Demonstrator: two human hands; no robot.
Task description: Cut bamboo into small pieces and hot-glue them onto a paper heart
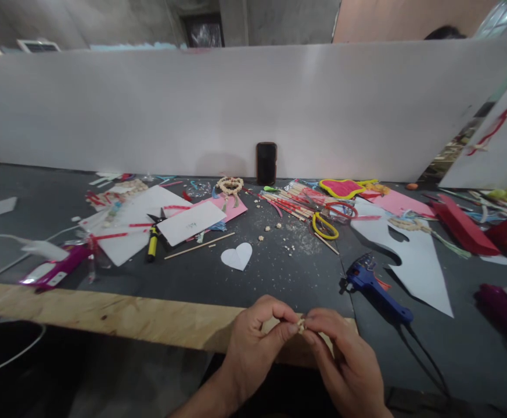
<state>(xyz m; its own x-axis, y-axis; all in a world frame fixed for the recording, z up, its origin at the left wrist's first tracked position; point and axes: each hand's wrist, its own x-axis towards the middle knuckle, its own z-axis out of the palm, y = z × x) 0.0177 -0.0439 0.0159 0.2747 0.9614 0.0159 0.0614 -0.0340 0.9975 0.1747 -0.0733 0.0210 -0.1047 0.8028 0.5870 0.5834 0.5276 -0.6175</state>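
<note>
Between the fingertips of both hands, over the table's front edge, is a small pale bead-like piece [301, 326]. My left hand [259, 339] pinches it from the left, thumb and forefinger together. From the other side my right hand [342, 354] grips it the same way. The fingers cover much of the piece, so its exact form is hard to make out. Similar small pale pieces [267, 228] lie on the dark table [205, 281] beyond my hands, among scattered crumbs. A white paper heart [237, 256] rests there too.
To the right lies a blue glue gun [377, 293] with its cord. Yellow-handled scissors [325, 226], a thin stick [198, 245], pliers [153, 241] and a beaded bracelet [230, 186] are spread about. A phone [266, 163] leans on the white partition [157, 110]. Purple power strips [57, 270] flank the area.
</note>
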